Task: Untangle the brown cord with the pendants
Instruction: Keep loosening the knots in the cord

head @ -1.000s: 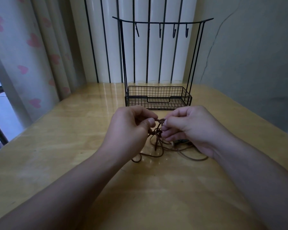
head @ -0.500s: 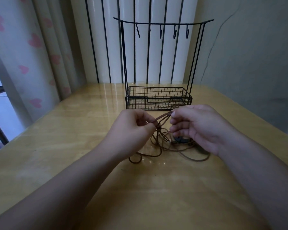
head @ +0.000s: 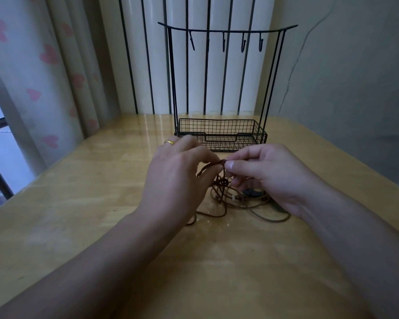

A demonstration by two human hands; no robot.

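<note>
A tangled brown cord [head: 221, 199] lies in loops on the wooden table, with a knot [head: 220, 182] lifted just above the surface. My left hand [head: 177, 178], wearing a gold ring, pinches a raised strand of the cord from the left. My right hand [head: 270, 178] pinches the same strand's top from the right, thumb and forefinger tips meeting my left fingers. A dark round pendant [head: 253, 192] lies on the table, partly hidden under my right hand. A small pale bead [head: 234, 198] sits on the cord.
A black wire rack [head: 221, 134] with a basket base and a hook bar [head: 226, 31] on top stands just behind my hands. The wooden table [head: 78, 215] meets a curtain at the left, a white radiator at the back and a wall at the right.
Both hands have lifted a little and drawn a strand up out of the tangle. My left hand's fingers have spread, showing the ring. The knot now hangs lower between the hands.
</note>
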